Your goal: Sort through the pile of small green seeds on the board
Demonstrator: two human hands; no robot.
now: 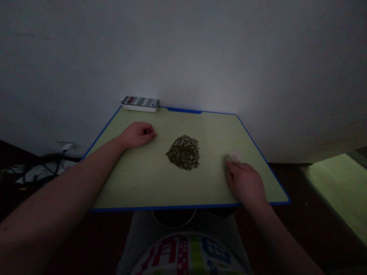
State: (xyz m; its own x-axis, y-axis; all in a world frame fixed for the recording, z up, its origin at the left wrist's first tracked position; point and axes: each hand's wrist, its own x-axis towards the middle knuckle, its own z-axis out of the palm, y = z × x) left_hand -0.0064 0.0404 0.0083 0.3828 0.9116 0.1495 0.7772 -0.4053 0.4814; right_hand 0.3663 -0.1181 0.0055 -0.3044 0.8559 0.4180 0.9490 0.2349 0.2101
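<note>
A heap of small dark green grains lies in the middle of a pale green table top with a blue edge. My left hand rests on the table to the left of the heap, its fingers curled in with nothing visible in them. My right hand lies flat on the table to the right of the heap. Its fingertips touch a small pale translucent thing, too dim to identify.
A white power strip lies at the table's far left corner against a white wall. Dark cables sit on the floor to the left. Another pale green surface shows at the right. My lap is under the near edge.
</note>
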